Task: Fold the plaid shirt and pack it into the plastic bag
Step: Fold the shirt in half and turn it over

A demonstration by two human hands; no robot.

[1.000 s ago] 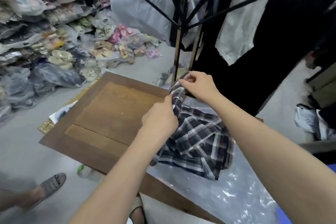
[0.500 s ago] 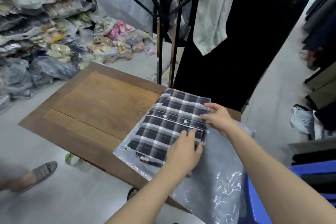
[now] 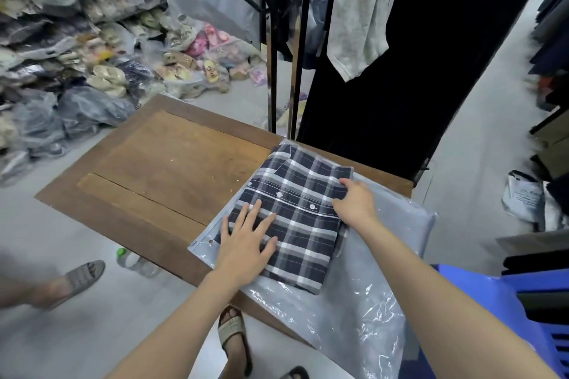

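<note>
The plaid shirt [image 3: 295, 209], dark blue with white and grey checks, lies folded in a flat rectangle with its button placket up. It rests on top of the clear plastic bag [image 3: 369, 301], which is spread over the right end of the wooden table [image 3: 172, 169] and hangs past the near edge. My left hand [image 3: 246, 243] lies flat on the shirt's near left corner with fingers spread. My right hand [image 3: 354, 203] curls over the shirt's right edge, thumb on top.
Black clothes-rack poles [image 3: 271, 71] and a hanging black garment [image 3: 400, 71] stand right behind the table. A blue plastic crate [image 3: 523, 317] is at the near right. A plastic bottle [image 3: 132, 260] and another person's sandalled foot [image 3: 74, 280] are on the floor at left, with piles of bagged goods [image 3: 77, 40] beyond.
A second ago both hands held the bunched shirt up near its collar. It now lies folded flat on the bag; my left hand has moved to its near left, my right stays on its right edge.
</note>
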